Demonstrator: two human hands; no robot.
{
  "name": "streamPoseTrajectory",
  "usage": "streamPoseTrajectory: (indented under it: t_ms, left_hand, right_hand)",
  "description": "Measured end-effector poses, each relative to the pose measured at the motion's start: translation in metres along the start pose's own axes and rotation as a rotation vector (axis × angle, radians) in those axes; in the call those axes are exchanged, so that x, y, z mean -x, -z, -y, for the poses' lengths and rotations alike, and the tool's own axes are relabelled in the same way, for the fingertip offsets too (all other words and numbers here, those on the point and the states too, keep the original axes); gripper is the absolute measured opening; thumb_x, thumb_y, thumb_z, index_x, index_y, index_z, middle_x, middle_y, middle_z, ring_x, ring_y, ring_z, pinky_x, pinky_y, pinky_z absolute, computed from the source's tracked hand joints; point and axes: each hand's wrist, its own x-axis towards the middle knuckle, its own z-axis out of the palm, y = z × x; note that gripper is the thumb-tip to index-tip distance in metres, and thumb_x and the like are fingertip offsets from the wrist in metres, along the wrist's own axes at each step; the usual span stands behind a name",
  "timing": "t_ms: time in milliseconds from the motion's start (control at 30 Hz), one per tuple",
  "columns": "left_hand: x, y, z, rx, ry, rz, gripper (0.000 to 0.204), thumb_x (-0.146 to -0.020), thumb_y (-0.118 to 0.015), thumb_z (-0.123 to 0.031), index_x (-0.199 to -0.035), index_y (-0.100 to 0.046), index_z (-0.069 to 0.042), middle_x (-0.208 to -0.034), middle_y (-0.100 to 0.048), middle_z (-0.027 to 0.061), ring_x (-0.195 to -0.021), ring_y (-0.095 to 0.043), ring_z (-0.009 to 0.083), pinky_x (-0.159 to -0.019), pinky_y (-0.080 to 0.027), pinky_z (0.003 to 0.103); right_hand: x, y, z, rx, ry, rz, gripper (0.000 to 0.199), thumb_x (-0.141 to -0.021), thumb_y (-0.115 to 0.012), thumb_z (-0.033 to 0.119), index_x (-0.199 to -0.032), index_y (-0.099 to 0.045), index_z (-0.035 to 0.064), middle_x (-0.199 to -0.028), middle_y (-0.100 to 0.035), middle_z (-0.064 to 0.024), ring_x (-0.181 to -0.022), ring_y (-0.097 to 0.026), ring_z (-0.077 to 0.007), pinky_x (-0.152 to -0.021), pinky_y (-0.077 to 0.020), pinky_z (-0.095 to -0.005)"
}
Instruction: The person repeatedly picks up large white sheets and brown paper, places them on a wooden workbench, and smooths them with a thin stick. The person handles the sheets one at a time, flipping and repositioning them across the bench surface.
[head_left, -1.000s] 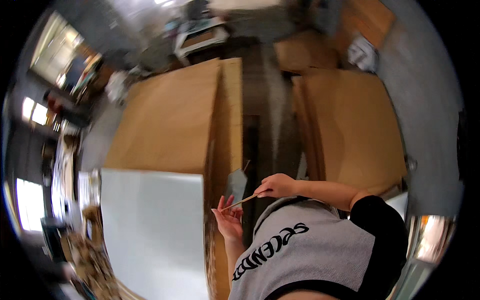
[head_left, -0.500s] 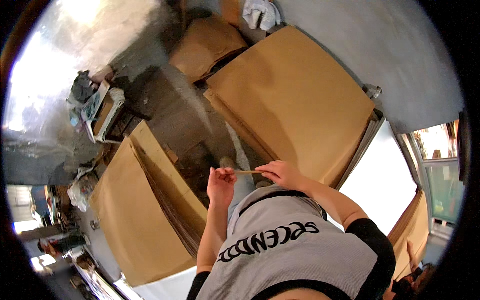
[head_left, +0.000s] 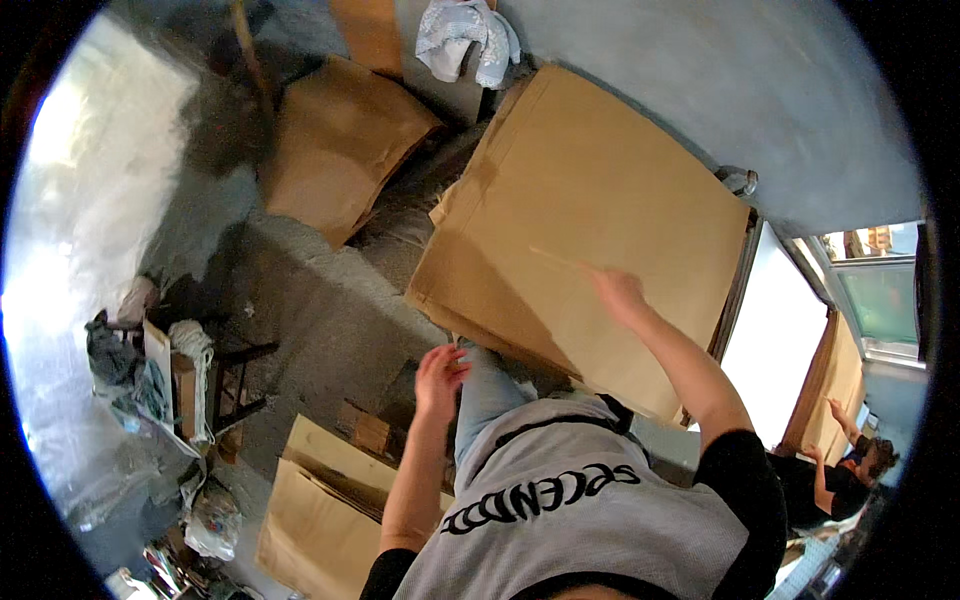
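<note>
My right hand (head_left: 618, 295) reaches out over a large stack of brown cardboard sheets (head_left: 610, 190). Its fingers are closed on a thin tan stick (head_left: 556, 257), which points away to the upper left and blurs against the board. Whether the stick touches the top sheet, I cannot tell. My left hand (head_left: 440, 380) hangs in front of my legs with its fingers loosely curled and apart, and nothing shows in it.
A second pile of tan sheets (head_left: 325, 530) lies at the lower left. Folded brown board (head_left: 345, 140) stands farther back. A cluttered stool (head_left: 235, 385) is on the left, a white cloth (head_left: 468, 40) at the top. Another person (head_left: 830, 480) works at the lower right.
My left hand has let go of the stick. My right hand has carried it forward over the cardboard stack. My view has turned and shifted, bringing more floor on the left into sight.
</note>
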Motion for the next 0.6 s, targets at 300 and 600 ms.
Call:
streamPoseTrajectory:
  t_ms: [300, 600]
  left_hand:
    - [-0.081, 0.078, -0.108, -0.274, 0.104, -0.195, 0.016, -0.087, -0.046, -0.017, -0.092, -0.052, -0.003, -0.081, -0.059, 0.0091, -0.067, -0.057, 0.0171, -0.060, -0.048, 0.028]
    - [-0.127, 0.071, -0.099, -0.354, 0.350, -0.067, 0.015, -0.087, -0.047, -0.017, -0.089, -0.052, -0.003, -0.077, -0.058, 0.0072, -0.064, -0.056, 0.0148, -0.058, -0.048, 0.029]
  right_hand:
    - [-0.174, 0.007, 0.064, -0.197, -0.239, -0.202, 0.030, -0.087, -0.038, 0.018, -0.114, -0.051, 0.0253, -0.069, -0.056, -0.0103, -0.065, -0.056, -0.0261, -0.056, -0.0450, -0.0397]
    - [-0.152, 0.035, 0.039, -0.245, -0.219, -0.301, 0.029, -0.086, -0.040, 0.019, -0.108, -0.056, 0.0260, -0.080, -0.061, -0.0093, -0.067, -0.058, -0.0259, -0.056, -0.0453, -0.0375]
